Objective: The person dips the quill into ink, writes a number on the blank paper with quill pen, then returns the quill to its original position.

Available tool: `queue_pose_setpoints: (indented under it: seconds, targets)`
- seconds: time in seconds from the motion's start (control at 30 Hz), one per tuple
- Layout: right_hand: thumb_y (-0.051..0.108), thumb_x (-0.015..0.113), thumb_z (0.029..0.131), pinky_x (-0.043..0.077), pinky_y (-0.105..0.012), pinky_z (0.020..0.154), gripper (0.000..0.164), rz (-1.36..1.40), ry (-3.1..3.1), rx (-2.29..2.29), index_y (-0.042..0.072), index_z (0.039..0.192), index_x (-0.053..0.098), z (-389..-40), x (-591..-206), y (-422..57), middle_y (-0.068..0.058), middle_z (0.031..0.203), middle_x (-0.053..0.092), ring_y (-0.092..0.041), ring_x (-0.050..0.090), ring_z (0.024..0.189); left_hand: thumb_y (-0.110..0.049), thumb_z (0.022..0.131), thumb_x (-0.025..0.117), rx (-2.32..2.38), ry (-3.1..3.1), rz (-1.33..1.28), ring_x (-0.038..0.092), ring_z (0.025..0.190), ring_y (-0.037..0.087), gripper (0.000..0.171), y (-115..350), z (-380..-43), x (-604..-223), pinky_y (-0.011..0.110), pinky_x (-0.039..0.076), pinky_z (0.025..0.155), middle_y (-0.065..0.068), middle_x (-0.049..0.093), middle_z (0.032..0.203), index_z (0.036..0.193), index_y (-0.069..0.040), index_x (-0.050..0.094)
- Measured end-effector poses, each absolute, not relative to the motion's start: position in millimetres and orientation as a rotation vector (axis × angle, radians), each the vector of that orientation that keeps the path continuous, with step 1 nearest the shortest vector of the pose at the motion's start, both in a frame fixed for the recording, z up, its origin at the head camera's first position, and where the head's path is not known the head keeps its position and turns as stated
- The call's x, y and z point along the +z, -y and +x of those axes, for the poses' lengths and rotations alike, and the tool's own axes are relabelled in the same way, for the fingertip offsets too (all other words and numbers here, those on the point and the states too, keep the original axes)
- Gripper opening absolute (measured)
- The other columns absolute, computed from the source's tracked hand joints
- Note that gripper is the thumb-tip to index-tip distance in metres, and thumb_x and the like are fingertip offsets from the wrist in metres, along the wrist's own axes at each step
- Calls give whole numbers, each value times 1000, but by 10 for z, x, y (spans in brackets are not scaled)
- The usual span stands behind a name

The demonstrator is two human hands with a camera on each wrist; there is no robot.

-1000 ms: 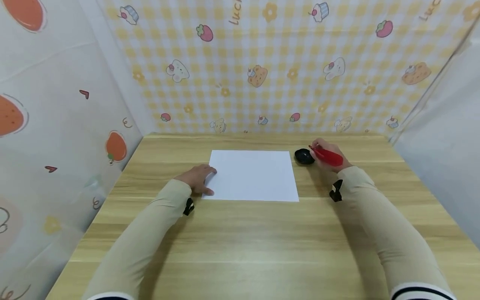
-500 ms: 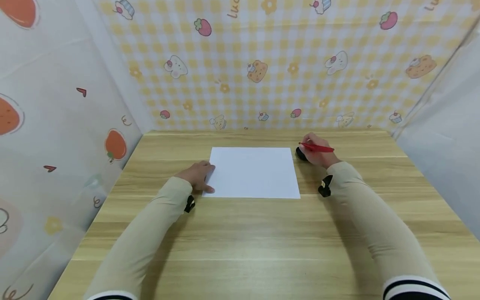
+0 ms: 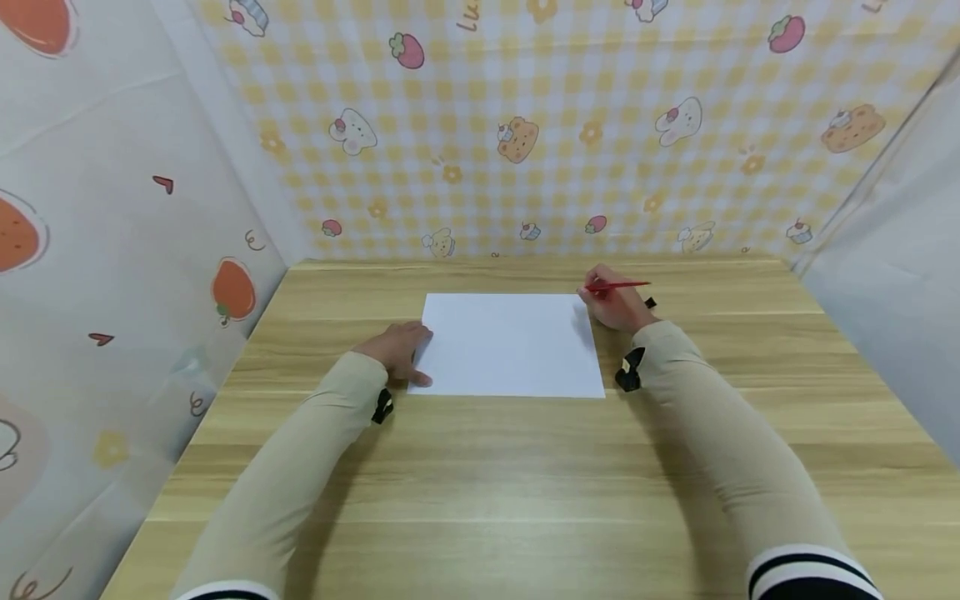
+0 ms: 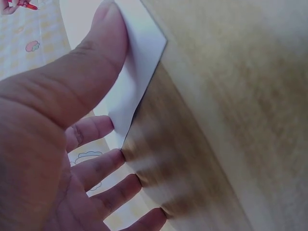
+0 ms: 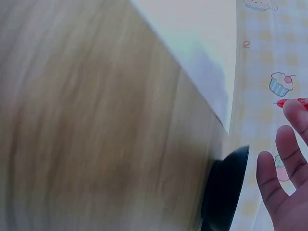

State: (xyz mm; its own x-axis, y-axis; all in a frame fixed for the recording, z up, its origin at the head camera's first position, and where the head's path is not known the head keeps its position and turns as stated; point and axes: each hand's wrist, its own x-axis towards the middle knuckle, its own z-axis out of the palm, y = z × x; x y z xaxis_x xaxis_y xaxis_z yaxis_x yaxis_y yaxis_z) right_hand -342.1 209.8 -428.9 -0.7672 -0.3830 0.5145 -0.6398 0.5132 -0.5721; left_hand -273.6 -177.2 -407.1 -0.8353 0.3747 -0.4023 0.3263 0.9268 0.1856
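Observation:
A blank white sheet of paper (image 3: 513, 346) lies on the wooden table. At its left edge rests my left hand (image 3: 393, 348), thumb on the paper and the other fingers spread apart along the edge; the left wrist view shows the thumb (image 4: 103, 43) across the sheet. Over the paper's far right corner, my right hand (image 3: 617, 308) pinches a slim red pen-like tool (image 3: 618, 285) that tapers to a thin tip. A small black dish (image 5: 226, 192) stands beside that hand, mostly hidden behind it in the head view.
The wooden table (image 3: 480, 483) spreads in front of the paper and to both sides. A yellow checked cloth (image 3: 480, 125) with cartoon prints hangs along its far edge. Light printed curtains (image 3: 142, 275) close off the left side.
My right hand has moved left with the red pen-like tool, from beside the black dish to the paper's far right corner. The tool has turned edge-on. My left hand stays in place.

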Motion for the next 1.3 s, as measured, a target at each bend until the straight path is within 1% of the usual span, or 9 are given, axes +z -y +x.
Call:
queue_pose_setpoints:
  seconds: [0.13,0.23,0.37,0.47,0.53,0.83,1.0,1.1,1.3]
  targets:
    - [-2,59,91,40,-21,58,10,856,2474,1183,-4,86,51,-3426,-4274,-2006,-20,75,62,-16,50,63,-38,83,77,124,-2641,528,19,143,40,90,1786,-2742,-4065,48,16,115,24,23,155,147,4,32]
    - [0,57,94,41,-21,58,9,795,2537,1272,-4,88,51,-3437,-4268,-1941,-26,86,66,-20,54,68,-39,82,78,121,-2651,554,21,142,40,90,1795,-2745,-4058,49,17,114,25,26,153,146,5,34]
    - [13,53,99,42,-28,67,15,624,2679,1383,-2,100,54,-3437,-4245,-1852,-25,98,67,-31,61,84,-39,78,81,146,-2666,576,29,137,42,89,1809,-2743,-4062,49,23,113,23,34,149,142,5,38]
    - [24,51,101,39,-34,74,26,483,2777,1446,0,111,57,-3433,-4237,-1790,-21,103,68,-34,61,98,-38,77,83,176,-2676,579,35,133,43,87,1823,-2742,-4082,49,27,111,22,38,145,140,4,40]
    - [26,49,102,37,-36,77,31,430,2814,1488,0,116,55,-3433,-4235,-1750,-20,105,67,-34,58,103,-38,76,83,199,-2679,567,35,133,42,87,1827,-2741,-4092,50,28,110,21,38,145,139,3,40]
    - [28,49,102,40,-35,85,28,270,2817,1762,5,118,52,-3490,-4235,-1593,-17,110,65,-31,55,105,-38,77,83,219,-2657,492,20,140,45,96,1805,-2742,-4085,54,24,111,21,22,156,149,-4,30]
    - [23,51,101,45,-39,89,20,241,2821,1803,8,114,51,-3518,-4228,-1483,-16,110,66,-31,59,105,-39,78,81,163,-2648,511,19,141,45,95,1766,-2760,-4078,54,23,111,22,21,156,149,-3,31]
    - [20,51,101,48,-42,90,18,251,2793,1852,6,112,51,-3541,-4241,-1410,-19,109,65,-33,61,103,-40,79,80,127,-2640,512,18,141,45,95,1758,-2771,-4088,53,23,112,21,19,157,150,-3,29]
    - [19,52,101,50,-41,86,17,223,2760,1913,7,112,50,-3560,-4290,-1264,-18,107,66,-32,62,97,-39,75,84,159,-2636,503,19,140,47,97,1761,-2759,-4066,54,22,112,23,20,156,148,-1,32]
